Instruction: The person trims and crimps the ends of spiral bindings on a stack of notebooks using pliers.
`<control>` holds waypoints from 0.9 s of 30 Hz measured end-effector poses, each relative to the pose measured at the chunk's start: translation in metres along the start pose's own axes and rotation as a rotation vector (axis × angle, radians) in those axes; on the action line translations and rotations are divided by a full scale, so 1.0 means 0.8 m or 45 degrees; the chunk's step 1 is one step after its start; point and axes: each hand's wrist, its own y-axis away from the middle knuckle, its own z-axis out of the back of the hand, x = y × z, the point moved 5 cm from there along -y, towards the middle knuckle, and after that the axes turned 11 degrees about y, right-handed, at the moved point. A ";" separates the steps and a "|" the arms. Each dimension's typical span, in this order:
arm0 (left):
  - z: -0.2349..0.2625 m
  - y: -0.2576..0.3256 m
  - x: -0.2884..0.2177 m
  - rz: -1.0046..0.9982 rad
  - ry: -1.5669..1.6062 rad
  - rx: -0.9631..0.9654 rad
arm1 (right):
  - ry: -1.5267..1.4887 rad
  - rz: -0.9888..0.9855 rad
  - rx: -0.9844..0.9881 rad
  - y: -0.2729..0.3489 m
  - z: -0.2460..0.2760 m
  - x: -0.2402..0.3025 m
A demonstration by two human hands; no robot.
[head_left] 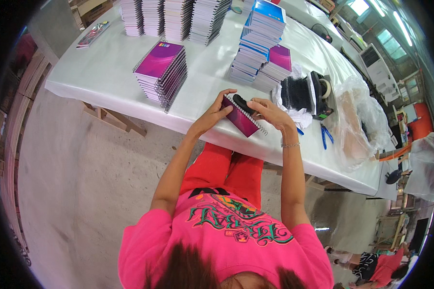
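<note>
Near the table's front edge, my left hand (pixel 211 117) grips a purple notebook (pixel 241 120), thumb over the cover and fingers at its far edge. A metal coil (pixel 262 129) runs along the notebook's right side, its loose end sticking out past the near corner. My right hand (pixel 271 113) is closed with its fingertips on a black curved object (pixel 243 104) that lies against the coil; its exact kind is unclear. Just left of my hands stands a stack of purple spiral notebooks (pixel 160 72).
Bound notebook stacks (pixel 177 19) line the far left; blue and purple book stacks (pixel 258 41) stand centre-far. At right are a black tape dispenser (pixel 318 94), blue pliers (pixel 326 136) and a clear plastic bag (pixel 354 120). Another person (pixel 388 267) is low at the right.
</note>
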 end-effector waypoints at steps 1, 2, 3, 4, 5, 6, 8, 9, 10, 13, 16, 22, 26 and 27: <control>0.000 0.001 0.000 0.005 -0.002 -0.001 | 0.211 -0.013 -0.033 -0.001 0.000 -0.002; 0.000 0.002 0.000 0.008 0.055 -0.041 | 0.073 -0.057 -0.060 -0.003 -0.001 -0.004; 0.000 0.002 0.000 0.012 0.112 -0.080 | 0.069 -0.058 -0.060 -0.005 -0.005 -0.007; 0.001 0.002 0.005 0.014 0.111 -0.080 | 0.397 0.070 -0.237 -0.006 -0.001 -0.006; 0.004 0.003 0.008 -0.016 0.036 -0.130 | 0.725 0.199 -0.415 -0.004 0.001 -0.003; 0.006 0.003 0.011 -0.045 -0.039 -0.180 | 0.576 0.289 -0.575 0.002 0.007 -0.005; -0.002 0.007 0.015 -0.075 -0.042 -0.291 | 0.491 0.326 -0.760 0.019 0.020 -0.018; -0.005 0.011 0.016 -0.112 -0.044 -0.400 | 0.410 0.364 -0.948 0.035 0.033 -0.025; -0.011 0.012 0.020 -0.108 -0.042 -0.401 | 0.527 0.372 -1.117 0.057 0.044 -0.033; -0.014 0.025 0.019 -0.197 -0.139 -0.589 | 0.970 0.228 -1.367 0.110 0.051 -0.072; -0.024 0.027 0.004 -0.201 -0.195 -0.649 | 1.343 0.076 -1.470 0.147 0.043 -0.120; -0.015 0.024 0.007 -0.056 -0.010 -0.660 | 1.294 0.031 -1.355 0.170 0.052 -0.140; -0.015 0.023 -0.007 -0.151 -0.030 -0.521 | 1.270 -0.080 -1.337 0.174 0.047 -0.129; -0.018 0.021 -0.009 -0.103 -0.026 -0.464 | 1.179 -0.060 -1.364 0.177 0.047 -0.126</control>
